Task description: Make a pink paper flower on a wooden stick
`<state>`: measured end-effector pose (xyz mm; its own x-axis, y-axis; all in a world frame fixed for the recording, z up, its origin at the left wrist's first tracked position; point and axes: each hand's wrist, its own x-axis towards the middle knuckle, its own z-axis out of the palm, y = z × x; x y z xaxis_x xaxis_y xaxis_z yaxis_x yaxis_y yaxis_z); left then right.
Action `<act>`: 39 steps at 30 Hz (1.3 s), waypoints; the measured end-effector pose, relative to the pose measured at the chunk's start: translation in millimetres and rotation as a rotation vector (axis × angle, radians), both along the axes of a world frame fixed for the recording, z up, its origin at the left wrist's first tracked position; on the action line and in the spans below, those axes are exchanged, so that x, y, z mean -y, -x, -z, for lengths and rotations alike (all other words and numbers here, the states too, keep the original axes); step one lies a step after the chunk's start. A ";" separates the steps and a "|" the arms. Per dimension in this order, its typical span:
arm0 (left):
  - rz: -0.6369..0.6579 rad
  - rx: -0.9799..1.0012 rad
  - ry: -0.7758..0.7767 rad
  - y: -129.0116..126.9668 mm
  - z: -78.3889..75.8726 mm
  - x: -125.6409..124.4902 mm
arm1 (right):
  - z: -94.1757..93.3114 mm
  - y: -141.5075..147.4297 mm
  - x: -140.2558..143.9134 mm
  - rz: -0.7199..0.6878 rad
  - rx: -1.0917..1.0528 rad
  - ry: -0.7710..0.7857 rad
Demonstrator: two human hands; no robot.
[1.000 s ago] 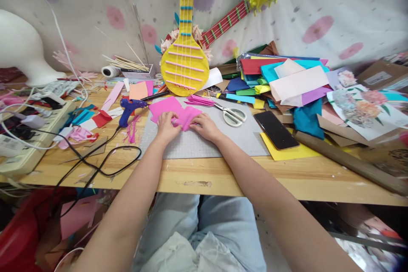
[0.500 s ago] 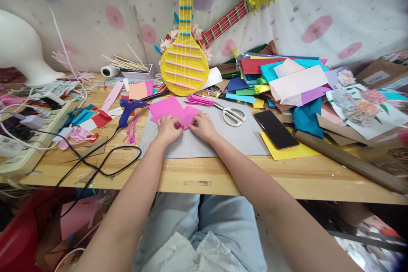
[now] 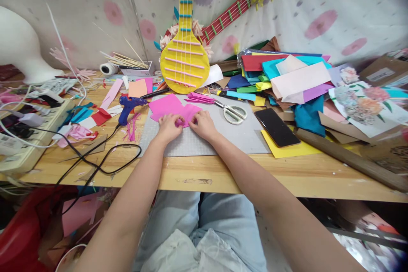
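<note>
Both hands sit close together on the pink paper, which lies flat on the grey cutting mat near the front edge of the wooden surface. The left hand and the right hand have their fingers curled down and pinching the paper's near edge between them, likely to hold a fold or crease steady against the firm mat. The scissors lie just beside the right hand, within easy reach, and the blue glue gun rests to the left of the mat with its black cord trailing off the edge. A phone sits on a yellow sheet, apart from the work
</note>
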<state>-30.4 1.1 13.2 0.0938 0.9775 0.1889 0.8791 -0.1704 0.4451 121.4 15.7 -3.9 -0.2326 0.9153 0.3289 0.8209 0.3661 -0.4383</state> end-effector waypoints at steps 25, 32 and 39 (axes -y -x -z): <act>-0.080 -0.096 0.012 -7.6 0.7 -3.8 | 0.0 0.1 5.2 -0.018 0.104 -0.074; -0.074 -0.091 0.030 -8.4 -0.4 -4.0 | 6.8 -4.6 -0.1 -0.046 0.087 -0.084; -0.093 -0.094 0.007 -9.8 0.6 -2.9 | 12.1 -8.2 -4.6 -0.020 -0.030 -0.094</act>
